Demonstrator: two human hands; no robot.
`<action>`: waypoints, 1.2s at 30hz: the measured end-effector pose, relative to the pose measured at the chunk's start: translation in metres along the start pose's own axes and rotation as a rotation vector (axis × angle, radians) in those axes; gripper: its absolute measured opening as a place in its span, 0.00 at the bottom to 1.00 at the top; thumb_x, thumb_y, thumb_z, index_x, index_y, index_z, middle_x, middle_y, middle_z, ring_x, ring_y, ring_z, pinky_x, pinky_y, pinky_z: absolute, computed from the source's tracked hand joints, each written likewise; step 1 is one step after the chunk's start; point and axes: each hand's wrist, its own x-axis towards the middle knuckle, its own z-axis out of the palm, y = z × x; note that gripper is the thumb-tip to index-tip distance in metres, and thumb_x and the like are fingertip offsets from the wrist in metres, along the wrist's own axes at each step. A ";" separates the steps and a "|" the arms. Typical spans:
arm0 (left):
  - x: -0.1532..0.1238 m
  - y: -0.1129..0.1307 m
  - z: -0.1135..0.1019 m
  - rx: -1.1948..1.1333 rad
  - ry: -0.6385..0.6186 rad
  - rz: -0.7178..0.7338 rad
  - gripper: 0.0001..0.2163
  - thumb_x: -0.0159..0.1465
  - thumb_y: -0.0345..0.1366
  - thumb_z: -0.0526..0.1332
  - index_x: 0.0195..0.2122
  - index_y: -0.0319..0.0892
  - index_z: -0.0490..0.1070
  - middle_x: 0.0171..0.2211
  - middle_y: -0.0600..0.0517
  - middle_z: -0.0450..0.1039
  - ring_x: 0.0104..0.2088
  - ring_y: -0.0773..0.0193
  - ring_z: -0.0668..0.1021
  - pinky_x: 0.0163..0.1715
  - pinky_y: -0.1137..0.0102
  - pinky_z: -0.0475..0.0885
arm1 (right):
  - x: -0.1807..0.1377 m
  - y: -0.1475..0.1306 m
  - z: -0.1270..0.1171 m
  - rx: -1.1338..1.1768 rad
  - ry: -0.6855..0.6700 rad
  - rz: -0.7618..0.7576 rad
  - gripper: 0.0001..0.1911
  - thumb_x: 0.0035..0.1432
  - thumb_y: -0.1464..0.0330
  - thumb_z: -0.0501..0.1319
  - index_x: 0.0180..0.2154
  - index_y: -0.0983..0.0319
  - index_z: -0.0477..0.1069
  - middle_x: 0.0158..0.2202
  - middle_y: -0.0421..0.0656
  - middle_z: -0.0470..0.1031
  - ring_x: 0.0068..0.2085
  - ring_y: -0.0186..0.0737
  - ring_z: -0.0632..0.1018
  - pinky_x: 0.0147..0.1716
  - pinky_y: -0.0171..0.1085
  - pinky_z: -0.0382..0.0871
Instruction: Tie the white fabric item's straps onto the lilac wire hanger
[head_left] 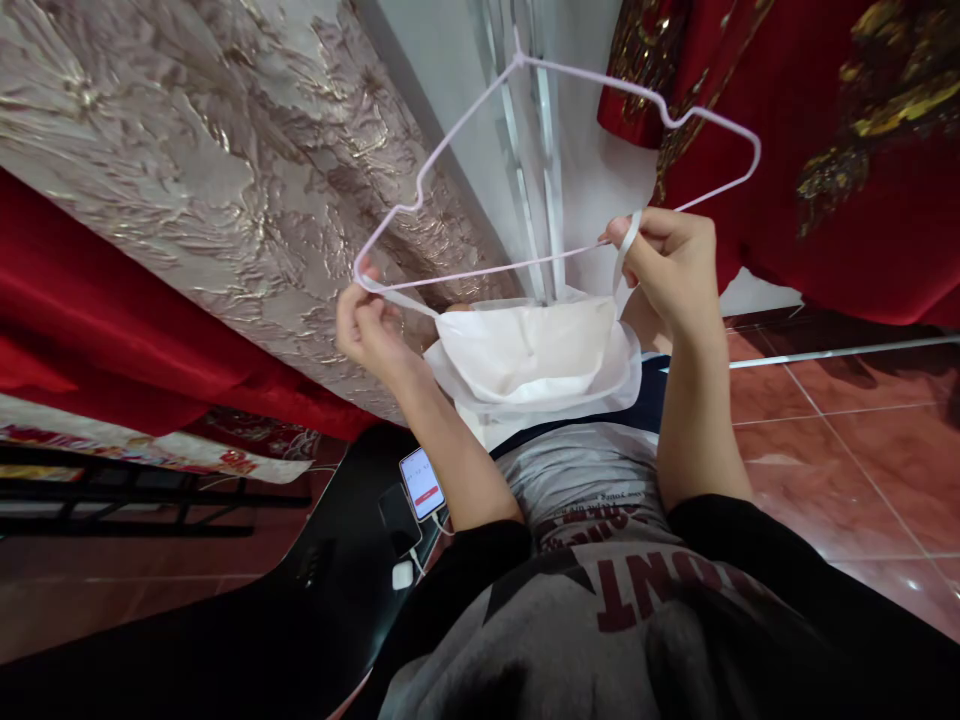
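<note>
A thin pale pink clothes hanger (517, 62) is in front of me, its bottom bar sloping up to the right. Below that bar hangs a white garment (525, 350) with thin straps and a sheer outer layer, its upper part over my lap. My left hand (369, 325) is closed at the hanger's left lower corner, pinching the left strap there. A loop of the right strap (628, 245) is pinched in my right hand (667, 265), whose fingertips are by the right part of the bottom bar. What the hanger's hook rests on cannot be made out.
Shiny metal poles (551, 150) stand behind the hanger. Textured beige fabric (262, 200) hangs at left, red fabric with gold sequins (750, 160) at right. Beside my left arm, a lit phone (422, 485), a dark phone (399, 520) and a small white case (403, 575) lie on a black surface (322, 560).
</note>
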 end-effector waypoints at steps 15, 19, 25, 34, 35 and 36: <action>0.052 0.027 0.024 0.170 -0.733 0.191 0.13 0.63 0.32 0.75 0.49 0.39 0.84 0.48 0.45 0.85 0.51 0.54 0.85 0.57 0.60 0.80 | 0.001 0.010 0.004 0.045 0.006 -0.033 0.18 0.61 0.52 0.73 0.31 0.58 0.76 0.18 0.33 0.59 0.22 0.28 0.60 0.25 0.36 0.52; 0.066 0.038 0.051 0.388 -0.827 0.046 0.09 0.68 0.23 0.65 0.30 0.39 0.78 0.25 0.53 0.75 0.26 0.65 0.78 0.33 0.69 0.79 | 0.000 0.008 0.000 0.053 -0.027 -0.009 0.17 0.58 0.52 0.74 0.33 0.58 0.76 0.19 0.33 0.60 0.22 0.28 0.59 0.24 0.37 0.52; 0.057 0.009 0.038 0.260 -0.517 -0.296 0.17 0.76 0.36 0.60 0.27 0.44 0.72 0.20 0.53 0.71 0.23 0.67 0.73 0.30 0.70 0.77 | -0.003 0.004 -0.003 0.031 -0.050 -0.009 0.17 0.57 0.51 0.74 0.33 0.56 0.77 0.19 0.33 0.58 0.23 0.30 0.58 0.23 0.37 0.56; -0.001 -0.023 0.011 -0.069 -0.421 -0.514 0.15 0.69 0.50 0.70 0.38 0.45 0.72 0.43 0.43 0.85 0.51 0.52 0.86 0.54 0.61 0.81 | -0.004 0.007 0.000 -0.015 -0.065 -0.001 0.13 0.55 0.56 0.76 0.40 0.54 0.83 0.19 0.34 0.66 0.23 0.34 0.66 0.29 0.40 0.71; -0.002 -0.021 0.012 -0.056 -0.403 -0.491 0.15 0.70 0.50 0.69 0.37 0.46 0.71 0.43 0.44 0.85 0.51 0.52 0.87 0.54 0.61 0.81 | -0.003 0.007 -0.002 -0.008 -0.019 -0.009 0.11 0.54 0.59 0.76 0.40 0.54 0.84 0.20 0.34 0.69 0.24 0.34 0.68 0.30 0.41 0.71; -0.002 -0.019 0.014 -0.044 -0.378 -0.472 0.15 0.71 0.51 0.68 0.37 0.46 0.71 0.42 0.44 0.85 0.50 0.52 0.87 0.53 0.61 0.81 | -0.003 0.008 -0.006 0.004 0.047 -0.024 0.10 0.53 0.62 0.77 0.40 0.54 0.86 0.22 0.36 0.72 0.26 0.36 0.71 0.31 0.41 0.71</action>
